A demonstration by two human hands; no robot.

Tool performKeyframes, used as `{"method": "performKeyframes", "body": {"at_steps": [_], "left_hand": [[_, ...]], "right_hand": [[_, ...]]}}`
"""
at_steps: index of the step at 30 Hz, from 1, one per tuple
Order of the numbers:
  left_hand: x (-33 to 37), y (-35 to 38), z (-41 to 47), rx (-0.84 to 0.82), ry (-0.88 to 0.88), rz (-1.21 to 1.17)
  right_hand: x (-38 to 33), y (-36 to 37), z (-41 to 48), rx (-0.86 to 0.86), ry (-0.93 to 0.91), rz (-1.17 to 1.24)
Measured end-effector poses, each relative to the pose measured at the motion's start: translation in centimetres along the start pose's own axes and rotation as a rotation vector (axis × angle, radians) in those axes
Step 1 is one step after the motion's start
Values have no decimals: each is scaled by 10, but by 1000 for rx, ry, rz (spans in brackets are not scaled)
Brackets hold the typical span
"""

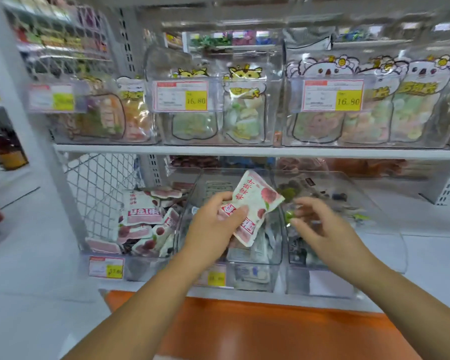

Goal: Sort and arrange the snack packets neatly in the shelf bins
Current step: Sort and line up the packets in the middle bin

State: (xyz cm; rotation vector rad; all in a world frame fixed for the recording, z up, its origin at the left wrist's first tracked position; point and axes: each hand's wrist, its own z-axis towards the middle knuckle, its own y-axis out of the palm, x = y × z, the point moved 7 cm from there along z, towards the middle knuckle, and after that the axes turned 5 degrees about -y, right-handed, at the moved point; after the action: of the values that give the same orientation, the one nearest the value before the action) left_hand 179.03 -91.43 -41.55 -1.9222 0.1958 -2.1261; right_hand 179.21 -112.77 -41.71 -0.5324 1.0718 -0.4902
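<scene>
Left hand [213, 224]: fingers and thumb curled round the lower end of one snack packet; the thumb lies across its printed face.
Held packet [255, 203]: white pouch with red fruit print and red lettering, tilted, its far corner pointing up and right; held above the middle bin, clear of the contents below.
Right hand [320, 224]: reached over the near left corner of the right bin, fingers loosely bent and blurred; whether they pinch the green packet [289, 216] at their tips cannot be told.
Middle bin [255, 279]: clear plastic, on the lower shelf; pale grey-white packets lie inside, beneath the held packet.
Left bin [140, 268]: clear plastic, beside the middle bin; holds a loose pile of red-and-white packets [140, 219] matching the held one, lying at mixed angles.
Right bin [322, 281]: clear plastic; dark and green packets inside, details blurred.
Lower price tag [105, 267]: white and yellow card on the front of the left bin.
Upper shelf [244, 151]: white board carrying a row of clear upper bins [213, 136] with animal-shaped pouches standing upright.
Upper price tags [181, 96]: cards clipped to the bin fronts, each reading 16.80.
Wire mesh [99, 193]: white side panel just left of the left bin.
Base [244, 328]: orange plinth under the lower shelf.
</scene>
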Motion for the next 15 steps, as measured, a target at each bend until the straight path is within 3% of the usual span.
{"method": "performKeyframes", "body": {"at_steps": [5, 7, 9, 12, 15], "left_hand": [[-19, -89, 14, 398, -118, -101], [-36, -116, 25, 469, -219, -148], [-51, -128, 37, 429, -292, -109], [-69, -131, 50, 354, -249, 279], [-69, -132, 47, 440, -182, 626]], "right_hand": [[-17, 35, 10, -82, -80, -233], [-18, 40, 15, -42, -89, -273], [-18, 41, 19, -12, -89, -263], [-13, 44, 23, -2, -96, -285], [-6, 43, 25, -37, -135, -302]]}}
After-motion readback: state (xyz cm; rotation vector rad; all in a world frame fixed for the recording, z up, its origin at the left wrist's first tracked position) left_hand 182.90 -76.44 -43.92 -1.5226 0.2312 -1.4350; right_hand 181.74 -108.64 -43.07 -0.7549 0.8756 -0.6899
